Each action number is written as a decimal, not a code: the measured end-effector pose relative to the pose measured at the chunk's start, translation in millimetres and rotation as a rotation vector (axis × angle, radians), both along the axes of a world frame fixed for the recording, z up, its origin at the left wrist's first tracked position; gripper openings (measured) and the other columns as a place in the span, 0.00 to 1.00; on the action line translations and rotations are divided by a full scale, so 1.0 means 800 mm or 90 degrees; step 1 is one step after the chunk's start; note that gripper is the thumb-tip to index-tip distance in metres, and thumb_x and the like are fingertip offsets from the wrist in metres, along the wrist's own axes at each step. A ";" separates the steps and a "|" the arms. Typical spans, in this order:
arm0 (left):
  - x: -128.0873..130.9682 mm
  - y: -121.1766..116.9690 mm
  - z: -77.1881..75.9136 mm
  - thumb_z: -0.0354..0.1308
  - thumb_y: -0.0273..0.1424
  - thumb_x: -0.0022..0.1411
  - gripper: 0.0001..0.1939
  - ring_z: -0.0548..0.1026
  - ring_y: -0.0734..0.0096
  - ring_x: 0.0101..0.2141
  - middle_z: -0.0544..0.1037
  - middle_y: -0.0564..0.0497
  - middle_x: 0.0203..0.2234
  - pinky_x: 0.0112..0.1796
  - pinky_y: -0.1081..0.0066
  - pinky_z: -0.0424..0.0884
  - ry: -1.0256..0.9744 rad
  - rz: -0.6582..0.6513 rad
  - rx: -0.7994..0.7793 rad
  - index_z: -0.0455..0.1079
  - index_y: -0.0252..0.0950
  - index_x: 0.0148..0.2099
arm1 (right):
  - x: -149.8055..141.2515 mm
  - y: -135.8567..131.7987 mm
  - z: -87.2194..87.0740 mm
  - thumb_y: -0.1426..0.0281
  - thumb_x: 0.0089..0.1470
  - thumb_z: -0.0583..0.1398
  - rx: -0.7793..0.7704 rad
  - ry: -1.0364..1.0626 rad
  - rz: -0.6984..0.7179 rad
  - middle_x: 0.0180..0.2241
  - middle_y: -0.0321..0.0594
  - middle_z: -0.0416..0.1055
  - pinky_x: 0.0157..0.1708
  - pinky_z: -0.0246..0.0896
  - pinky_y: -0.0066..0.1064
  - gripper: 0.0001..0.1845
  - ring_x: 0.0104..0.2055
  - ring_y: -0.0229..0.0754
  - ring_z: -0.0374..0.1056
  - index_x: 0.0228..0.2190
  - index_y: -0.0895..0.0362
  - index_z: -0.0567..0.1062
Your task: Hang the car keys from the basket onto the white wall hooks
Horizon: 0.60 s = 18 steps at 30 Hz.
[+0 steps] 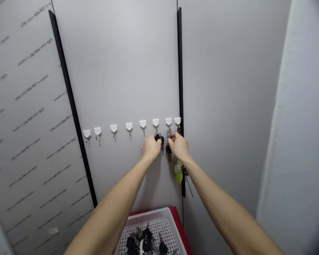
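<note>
A row of several white adhesive hooks (129, 126) runs across a pale grey panel. My left hand (150, 147) is closed on a bunch of black-headed keys (158, 137), whose ring is at the hook second in from the rightmost pair's left side. My right hand (179, 145) pinches another key bunch (168, 149), with a metal tag and a black-headed key, below the neighbouring hook (168, 122). Beneath my right wrist dangles a green key charm (178, 172), among further keys partly hidden by my hand.
Below stands a white perforated plastic basket (175, 226) holding several black-headed keys (146, 242). It rests on a red surface (175, 213). Long black handle strips (180, 71) edge the panel, and printed film (29, 106) covers the left side.
</note>
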State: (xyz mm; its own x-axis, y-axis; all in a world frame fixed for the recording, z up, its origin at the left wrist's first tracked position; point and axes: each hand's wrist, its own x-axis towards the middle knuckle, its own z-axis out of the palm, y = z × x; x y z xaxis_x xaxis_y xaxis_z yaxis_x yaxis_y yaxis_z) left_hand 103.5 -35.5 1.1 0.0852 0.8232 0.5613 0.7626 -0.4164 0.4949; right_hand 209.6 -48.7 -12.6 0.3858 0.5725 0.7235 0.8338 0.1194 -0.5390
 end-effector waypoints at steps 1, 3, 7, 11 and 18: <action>-0.001 0.001 0.004 0.43 0.37 0.47 0.14 0.68 0.67 0.30 0.71 0.46 0.28 0.28 0.71 0.61 -0.009 -0.015 0.005 0.65 0.35 0.31 | 0.002 -0.001 0.004 0.69 0.39 0.50 0.014 0.018 0.012 0.21 0.39 0.67 0.25 0.53 0.26 0.11 0.24 0.36 0.62 0.28 0.60 0.67; -0.004 0.000 0.016 0.43 0.36 0.46 0.14 0.68 0.70 0.28 0.72 0.47 0.25 0.26 0.73 0.61 -0.034 -0.059 0.023 0.66 0.35 0.30 | 0.004 -0.008 0.018 0.69 0.38 0.50 0.053 0.050 0.033 0.20 0.37 0.66 0.24 0.53 0.25 0.11 0.22 0.35 0.61 0.26 0.60 0.67; -0.010 -0.002 0.050 0.43 0.34 0.45 0.14 0.67 0.74 0.24 0.71 0.49 0.20 0.25 0.76 0.61 -0.091 -0.141 0.050 0.66 0.32 0.27 | 0.000 -0.022 0.050 0.69 0.37 0.51 0.117 0.080 0.102 0.17 0.35 0.64 0.23 0.52 0.24 0.10 0.19 0.32 0.59 0.25 0.61 0.67; -0.018 0.000 0.063 0.44 0.33 0.43 0.12 0.66 0.76 0.20 0.69 0.50 0.16 0.22 0.76 0.61 -0.065 -0.166 0.006 0.65 0.30 0.23 | -0.014 -0.032 0.049 0.70 0.37 0.51 0.063 0.042 0.248 0.15 0.33 0.62 0.19 0.51 0.23 0.09 0.17 0.30 0.56 0.23 0.62 0.66; -0.029 0.005 0.058 0.46 0.28 0.41 0.08 0.65 0.77 0.15 0.65 0.52 0.11 0.18 0.77 0.62 -0.017 -0.168 -0.183 0.62 0.28 0.20 | -0.014 -0.027 0.007 0.73 0.38 0.51 -0.047 -0.009 0.262 0.14 0.33 0.62 0.19 0.50 0.23 0.06 0.17 0.30 0.55 0.22 0.61 0.66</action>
